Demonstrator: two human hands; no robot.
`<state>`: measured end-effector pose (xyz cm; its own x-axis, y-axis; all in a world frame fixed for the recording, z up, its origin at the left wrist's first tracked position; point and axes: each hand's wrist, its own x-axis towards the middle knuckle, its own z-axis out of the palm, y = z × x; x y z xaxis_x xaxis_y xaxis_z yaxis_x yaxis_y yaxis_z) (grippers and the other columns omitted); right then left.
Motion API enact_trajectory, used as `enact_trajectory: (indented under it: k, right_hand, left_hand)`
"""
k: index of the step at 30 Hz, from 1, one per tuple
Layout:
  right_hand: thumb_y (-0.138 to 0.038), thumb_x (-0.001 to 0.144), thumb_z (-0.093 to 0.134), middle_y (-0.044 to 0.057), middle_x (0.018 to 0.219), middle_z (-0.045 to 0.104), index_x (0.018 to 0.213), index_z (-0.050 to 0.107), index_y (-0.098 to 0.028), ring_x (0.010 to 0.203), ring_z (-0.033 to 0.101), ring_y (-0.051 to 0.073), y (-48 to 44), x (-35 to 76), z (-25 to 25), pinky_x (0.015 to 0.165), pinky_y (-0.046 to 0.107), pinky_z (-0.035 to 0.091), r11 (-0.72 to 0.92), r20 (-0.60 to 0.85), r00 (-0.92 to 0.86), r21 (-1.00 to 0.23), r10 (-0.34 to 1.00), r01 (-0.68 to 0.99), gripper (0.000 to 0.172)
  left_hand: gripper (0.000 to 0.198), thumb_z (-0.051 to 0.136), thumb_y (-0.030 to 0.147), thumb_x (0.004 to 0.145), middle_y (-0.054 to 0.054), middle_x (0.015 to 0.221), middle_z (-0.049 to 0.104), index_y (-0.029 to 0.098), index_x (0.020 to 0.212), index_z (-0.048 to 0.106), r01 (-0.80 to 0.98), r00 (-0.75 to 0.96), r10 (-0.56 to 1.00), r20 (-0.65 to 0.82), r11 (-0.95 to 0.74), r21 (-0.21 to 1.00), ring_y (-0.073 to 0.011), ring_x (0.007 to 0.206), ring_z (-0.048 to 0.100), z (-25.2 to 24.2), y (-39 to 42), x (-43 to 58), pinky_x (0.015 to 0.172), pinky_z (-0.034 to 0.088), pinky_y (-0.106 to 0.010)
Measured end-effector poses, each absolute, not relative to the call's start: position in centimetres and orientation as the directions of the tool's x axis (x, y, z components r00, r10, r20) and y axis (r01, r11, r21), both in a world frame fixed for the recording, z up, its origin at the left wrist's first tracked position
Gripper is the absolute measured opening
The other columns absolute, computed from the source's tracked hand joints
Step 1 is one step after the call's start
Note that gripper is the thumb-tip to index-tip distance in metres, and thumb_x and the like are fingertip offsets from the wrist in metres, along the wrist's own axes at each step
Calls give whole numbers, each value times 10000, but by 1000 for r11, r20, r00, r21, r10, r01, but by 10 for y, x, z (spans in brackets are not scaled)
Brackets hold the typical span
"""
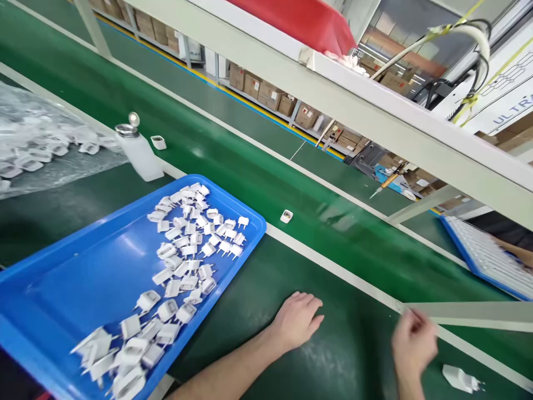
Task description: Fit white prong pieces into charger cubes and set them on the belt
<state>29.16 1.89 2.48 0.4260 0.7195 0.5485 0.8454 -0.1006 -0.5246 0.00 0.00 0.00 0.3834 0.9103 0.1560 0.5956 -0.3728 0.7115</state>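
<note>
My left hand [296, 321] rests on the green work surface to the right of the blue tray [255, 221]; its fingers are loosely bent, the thumb is apart, and nothing shows in it. Slightly blurred, my right hand [415, 340] is near the pale strip at the belt's edge, its fingers curled in a pinch. Whatever it may hold is too small or hidden. A white plug adapter [460, 379] with two pins lies just right of that hand. Many similar white plug adapters [189, 282] are heaped in the tray.
On the green belt [233, 166] sit a white housing [286, 216] and another white housing [158, 142]. A white dispenser bottle [139, 151] stands behind the tray, beside a plastic bag [54, 147] of white parts. A metal frame [478, 315] crosses at right, near another person's tray [491, 255].
</note>
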Motion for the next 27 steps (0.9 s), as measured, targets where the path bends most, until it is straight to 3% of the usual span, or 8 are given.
enact_trajectory:
  k: [3,7,9,11,14,16,23,27]
  right_hand:
    - [-545,937,497,89,861,616,1178,629,-210,753,642,283,75,216,20,704,480,539,139,399,109,-543,910,828,433]
    - [-514,959,508,54,994,590,1354,570,-215,732,617,179,135,126,15,779,374,560,346,282,-217,-581,934,736,499]
    - [-503,977,491,65,1094,547,1454,493,-249,717,610,154,157,93,16,788,363,558,372,258,-269,-601,928,707,541]
    - [-489,983,487,82,1181,497,1500,445,-278,714,617,137,177,70,16,797,359,557,371,237,-286,-622,929,690,560]
    - [-450,942,566,75,1155,487,1396,566,-282,755,630,157,199,51,13,795,361,556,360,212,-294,-639,932,680,485]
    - [-408,919,594,71,1109,502,1236,661,-261,831,635,196,202,49,11,812,378,551,364,220,-292,-639,931,677,356]
    - [-332,1004,468,99,1181,560,1045,626,-237,1062,615,232,106,100,19,846,348,553,525,296,-447,-629,844,573,189]
    - [-192,986,480,111,1200,590,1033,605,-248,981,607,248,27,152,27,799,396,559,673,213,-670,-481,711,562,145]
  left_hand:
    - [173,587,227,952,-37,1042,699,204,1115,641,610,259,958,127,-264,747,-200,927,646,19,-4,-5,837,524,-338]
    - [220,469,215,1007,-53,1083,680,231,1140,643,724,99,973,206,-213,656,-219,953,623,55,-1,-52,843,508,-369]
    - [309,392,137,1007,-76,1102,679,217,1162,648,829,7,973,232,-135,542,-233,985,622,67,5,-94,880,498,-385]
    - [378,361,50,967,-119,1127,675,177,1166,657,920,-138,969,203,50,388,-265,1024,624,73,10,-137,908,492,-414]
    - [417,368,24,938,-164,1157,655,157,1218,648,956,-262,959,110,243,163,-305,1037,636,73,13,-182,882,503,-440]
    - [439,358,30,945,-162,1133,656,160,1271,622,960,-269,961,59,263,97,-298,1023,651,71,11,-193,858,516,-425]
    - [332,330,102,987,-108,956,661,160,1095,639,949,-309,951,4,309,57,-262,903,690,75,9,-184,718,514,-332]
    - [306,341,213,1028,-102,945,662,167,1059,642,949,-306,946,105,294,113,-281,885,684,86,8,-173,691,512,-348]
